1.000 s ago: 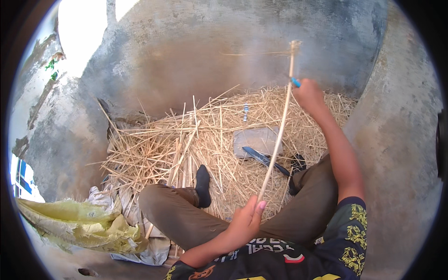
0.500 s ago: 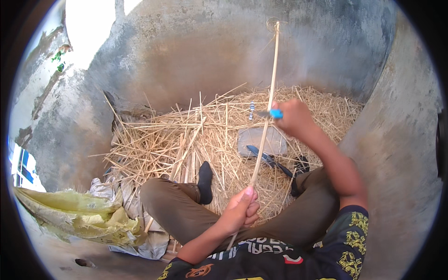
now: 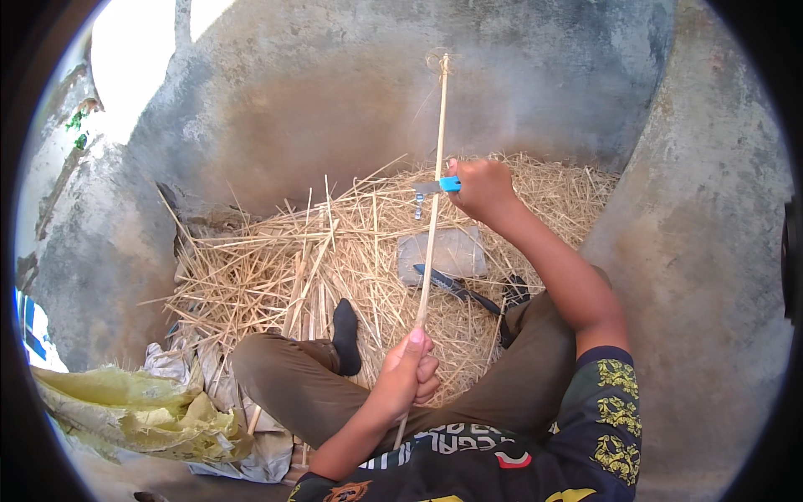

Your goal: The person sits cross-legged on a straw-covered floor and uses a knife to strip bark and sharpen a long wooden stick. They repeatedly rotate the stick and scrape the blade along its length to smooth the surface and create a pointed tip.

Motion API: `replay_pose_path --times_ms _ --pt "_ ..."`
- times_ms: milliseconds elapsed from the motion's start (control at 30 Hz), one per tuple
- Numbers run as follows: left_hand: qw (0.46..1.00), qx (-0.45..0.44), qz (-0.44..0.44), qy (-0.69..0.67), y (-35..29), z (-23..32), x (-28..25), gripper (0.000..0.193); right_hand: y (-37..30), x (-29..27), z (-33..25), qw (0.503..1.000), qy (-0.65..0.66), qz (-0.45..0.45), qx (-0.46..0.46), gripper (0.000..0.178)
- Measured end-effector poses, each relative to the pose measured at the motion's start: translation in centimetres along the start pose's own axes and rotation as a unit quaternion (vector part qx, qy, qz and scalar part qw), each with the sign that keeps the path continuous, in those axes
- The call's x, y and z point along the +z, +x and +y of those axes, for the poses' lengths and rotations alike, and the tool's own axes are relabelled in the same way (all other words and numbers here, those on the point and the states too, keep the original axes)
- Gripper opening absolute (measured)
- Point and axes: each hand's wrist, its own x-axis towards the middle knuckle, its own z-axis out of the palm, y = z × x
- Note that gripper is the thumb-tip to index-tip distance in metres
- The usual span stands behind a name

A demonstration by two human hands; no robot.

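My left hand (image 3: 405, 373) is closed round the lower part of a long pale wooden stick (image 3: 436, 222), which looks like split bamboo and points away from me. Thin curled shavings (image 3: 439, 63) cling to its far tip. In my right hand (image 3: 483, 191) is a knife with a blue handle (image 3: 450, 183); its short grey blade (image 3: 427, 187) lies across the stick, about midway along it. Beneath the stick, a second, dark-bladed knife (image 3: 443, 283) lies over the straw beside a grey block (image 3: 462, 251).
Straw-like shavings and thin strips (image 3: 259, 276) cover the floor between my crossed legs and the grey wall (image 3: 318, 109). A torn yellowish sack (image 3: 134, 410) lies at the left. My dark-socked foot (image 3: 345, 339) rests by the pile. Another wall (image 3: 694, 276) rises at right.
The view has shifted, so the whole scene sits further left. My right hand keeps the knife against the stick, its blade now clearer, and my left hand still grips the near part.
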Motion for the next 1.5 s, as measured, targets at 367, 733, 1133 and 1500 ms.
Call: replay_pose_path --times_ms 367,733,1133,1500 --pt "0.990 -0.082 -0.099 0.058 -0.3 -3.1 1.6 0.038 0.1 -3.3 17.4 0.939 0.005 0.044 0.342 0.045" --pt "0.998 -0.006 -0.050 0.025 -0.6 -0.5 0.6 0.039 -0.8 -2.8 2.3 0.988 0.102 -0.084 0.085 0.053" --pt "0.988 -0.060 -0.089 0.113 -1.3 -3.1 2.3 0.037 1.7 -2.3 15.4 0.904 0.047 0.014 0.424 0.034" --pt "0.976 0.044 -0.029 0.212 0.2 -4.0 1.6 0.032 -1.1 -3.6 13.9 0.949 0.008 -0.101 0.299 0.032"
